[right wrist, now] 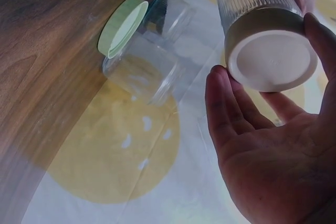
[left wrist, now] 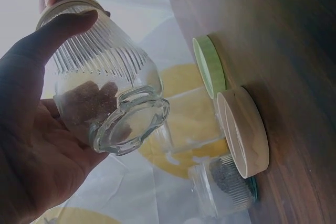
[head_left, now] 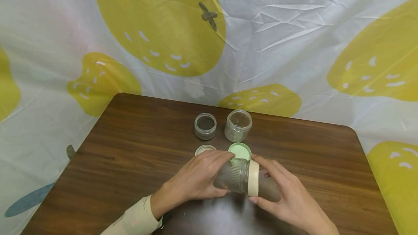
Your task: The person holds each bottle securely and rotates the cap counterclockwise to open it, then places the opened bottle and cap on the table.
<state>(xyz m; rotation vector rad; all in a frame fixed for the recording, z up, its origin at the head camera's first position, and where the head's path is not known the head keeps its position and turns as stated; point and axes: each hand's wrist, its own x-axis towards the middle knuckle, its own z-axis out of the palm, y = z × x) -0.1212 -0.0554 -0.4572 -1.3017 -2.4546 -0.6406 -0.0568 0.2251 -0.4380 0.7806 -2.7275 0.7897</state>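
A clear ribbed glass jar [head_left: 236, 175] lies sideways in the air above the wooden table, its base toward the left. My left hand [head_left: 199, 177] holds it round the body; in the left wrist view, fingers show through the glass [left wrist: 100, 61]. At the jar's right end sits a cream lid [head_left: 253, 178], covering the mouth. My right hand [head_left: 290, 195] grips that lid by its rim, thumb on one side and fingers on the other. The right wrist view shows the lid's flat top [right wrist: 273, 59] facing the palm.
Beyond the hands, a green lid [head_left: 240, 151] and another cream lid [head_left: 205, 148] lie on the table [head_left: 137, 137]. Behind them stand a small lidless jar with dark contents [head_left: 205, 133] and a larger lidless clear jar [head_left: 238, 133]. A lemon-patterned cloth [head_left: 277, 46] hangs behind the table.
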